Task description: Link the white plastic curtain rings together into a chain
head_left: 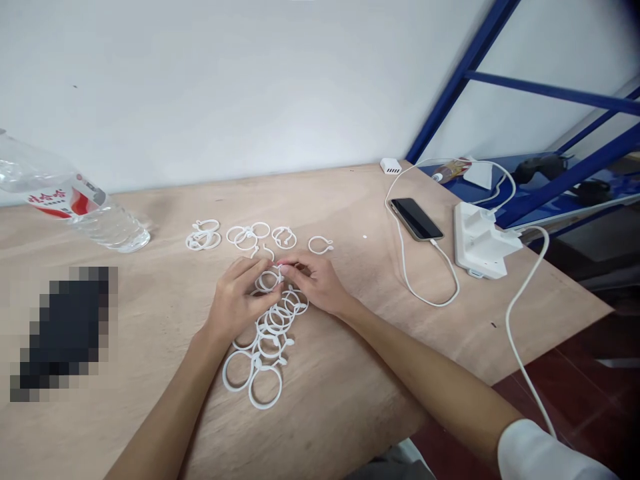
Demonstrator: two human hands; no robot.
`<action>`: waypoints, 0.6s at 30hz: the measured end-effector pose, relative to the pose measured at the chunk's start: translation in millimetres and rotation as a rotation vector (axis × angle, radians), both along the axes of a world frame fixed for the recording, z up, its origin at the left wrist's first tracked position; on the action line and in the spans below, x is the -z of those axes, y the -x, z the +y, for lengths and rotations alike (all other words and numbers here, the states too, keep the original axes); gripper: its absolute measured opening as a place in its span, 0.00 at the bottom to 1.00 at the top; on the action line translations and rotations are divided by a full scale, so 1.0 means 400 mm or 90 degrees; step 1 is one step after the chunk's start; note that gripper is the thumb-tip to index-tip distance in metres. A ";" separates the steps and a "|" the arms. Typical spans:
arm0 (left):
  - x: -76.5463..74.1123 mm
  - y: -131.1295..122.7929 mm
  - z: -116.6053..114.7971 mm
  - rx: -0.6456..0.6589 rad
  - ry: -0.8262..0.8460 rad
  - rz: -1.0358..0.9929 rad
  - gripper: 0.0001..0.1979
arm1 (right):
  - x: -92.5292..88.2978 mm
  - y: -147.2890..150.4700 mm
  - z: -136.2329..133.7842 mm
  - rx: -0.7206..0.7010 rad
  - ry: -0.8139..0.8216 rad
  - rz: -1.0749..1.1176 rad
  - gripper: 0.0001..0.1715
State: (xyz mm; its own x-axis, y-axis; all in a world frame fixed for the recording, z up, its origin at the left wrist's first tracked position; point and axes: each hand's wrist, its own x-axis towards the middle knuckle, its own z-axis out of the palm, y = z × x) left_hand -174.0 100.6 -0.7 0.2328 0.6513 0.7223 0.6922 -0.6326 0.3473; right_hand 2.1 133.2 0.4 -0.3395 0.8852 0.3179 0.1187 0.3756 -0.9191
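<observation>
a wooden table (350, 373) carried a water bottle (75, 207) lying at far left and a phone (417, 219) at right. mid-table, the left hand (237, 300) and right hand (317, 283) met over a ring chain (265, 347), both sets of fingers pinched closed on one white ring (270, 280) at its far end. loose rings (250, 235) lay just beyond.
</observation>
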 end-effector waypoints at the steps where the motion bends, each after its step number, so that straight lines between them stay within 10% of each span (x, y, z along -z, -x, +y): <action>1: 0.000 0.000 0.000 0.003 0.010 -0.010 0.16 | 0.000 -0.001 0.000 -0.002 0.000 -0.006 0.09; 11: -0.036 -0.011 -0.013 0.001 0.271 -0.149 0.09 | -0.007 -0.004 -0.002 -0.018 0.012 -0.044 0.11; 18: -0.036 0.003 -0.009 -0.044 0.260 -0.210 0.11 | -0.009 -0.006 -0.002 -0.019 0.039 0.009 0.10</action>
State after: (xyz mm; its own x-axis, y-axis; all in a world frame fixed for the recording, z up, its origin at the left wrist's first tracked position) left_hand -175.3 96.9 13.8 -0.0181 0.9007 0.4340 0.5400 -0.3565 0.7625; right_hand 4.4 132.2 4.2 -0.3622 0.8928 0.2679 0.0955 0.3214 -0.9421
